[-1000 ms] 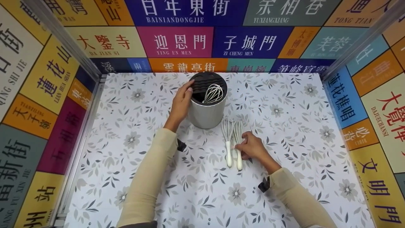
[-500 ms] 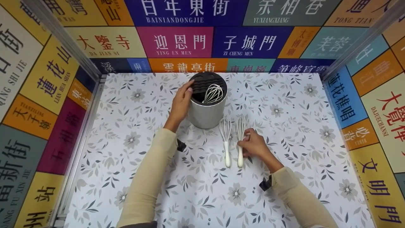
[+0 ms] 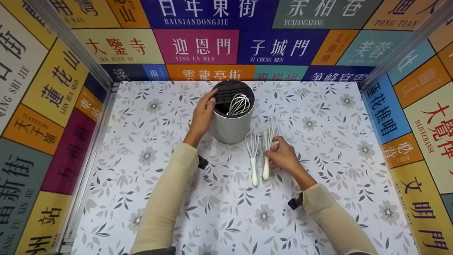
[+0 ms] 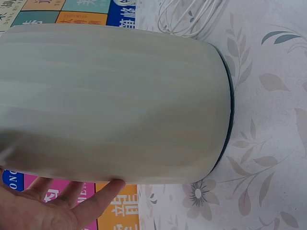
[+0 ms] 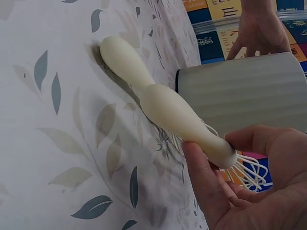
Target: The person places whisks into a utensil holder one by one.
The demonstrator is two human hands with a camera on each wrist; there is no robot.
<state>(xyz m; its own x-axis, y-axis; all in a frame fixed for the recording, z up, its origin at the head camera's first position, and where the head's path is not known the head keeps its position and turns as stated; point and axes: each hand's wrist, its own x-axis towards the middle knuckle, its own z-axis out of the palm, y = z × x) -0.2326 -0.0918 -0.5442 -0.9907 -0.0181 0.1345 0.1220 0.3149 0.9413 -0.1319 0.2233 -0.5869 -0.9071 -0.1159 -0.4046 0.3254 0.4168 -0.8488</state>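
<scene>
A grey cylindrical utensil holder [image 3: 231,129] with a black slotted insert stands on the table; a whisk's wire head [image 3: 239,105] pokes out of its top. My left hand [image 3: 203,115] holds the holder by its left side near the rim; in the left wrist view the fingers [image 4: 103,199] lie along its wall. With thumb and fingers, my right hand [image 3: 283,156] pinches a white whisk [image 3: 266,170] near the top of its handle, handle toward me, wires pointing away. In the right wrist view its handle [image 5: 177,115] overlaps another whisk's handle [image 5: 124,62]. That second whisk [image 3: 253,171] lies on the table.
A white tablecloth [image 3: 212,219] with grey flowers and leaves covers the table. Colourful panels [image 3: 198,46] with printed characters wall in the back and both sides, with metal posts [image 3: 74,46] at the corners.
My right hand has drawn its whisk apart from the other one, then moved it farther from me toward the holder. The left hand and the holder have stayed put.
</scene>
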